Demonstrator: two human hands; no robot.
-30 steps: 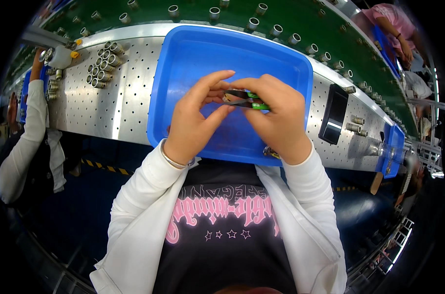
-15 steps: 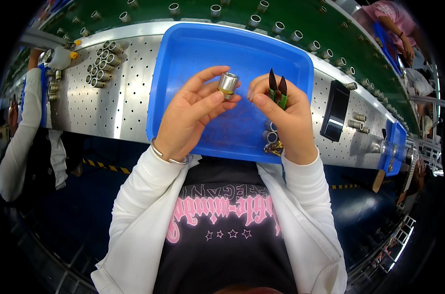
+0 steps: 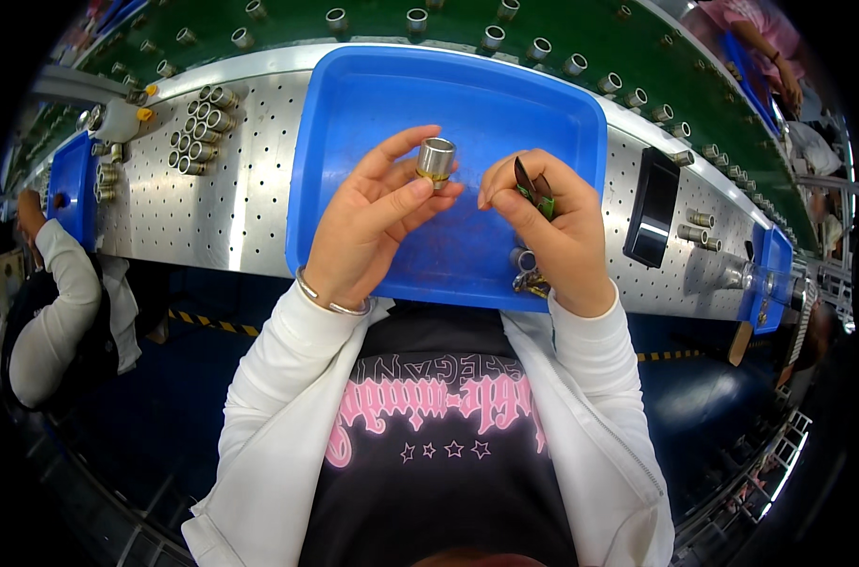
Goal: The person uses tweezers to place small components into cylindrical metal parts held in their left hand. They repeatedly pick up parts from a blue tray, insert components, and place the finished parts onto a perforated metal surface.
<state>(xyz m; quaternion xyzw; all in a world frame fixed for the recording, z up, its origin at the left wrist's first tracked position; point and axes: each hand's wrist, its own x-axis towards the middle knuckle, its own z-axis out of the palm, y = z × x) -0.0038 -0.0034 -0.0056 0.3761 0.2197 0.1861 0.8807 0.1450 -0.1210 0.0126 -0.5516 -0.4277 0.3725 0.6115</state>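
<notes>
My left hand (image 3: 368,227) holds a short metal cylinder (image 3: 436,161) with a brass-coloured base between thumb and fingertips, upright over the blue tray (image 3: 354,123). My right hand (image 3: 548,231) is closed around a small dark tool with green handles (image 3: 533,189), its tips pointing up, a little to the right of the cylinder. Both hands hover above the tray's middle. A few small metal parts (image 3: 524,269) lie in the tray near its front edge, under my right wrist.
The tray rests on a perforated metal bench (image 3: 222,198). Several metal cylinders (image 3: 198,132) lie grouped at the left. A green conveyor (image 3: 581,38) with cylinders runs behind. A black device (image 3: 652,208) sits right of the tray. Other people work at both sides.
My hands have separated: the left lifted the metal cylinder clear, the right turned the green-handled tool upright. Both have since shifted slightly, the tool tilting toward the cylinder.
</notes>
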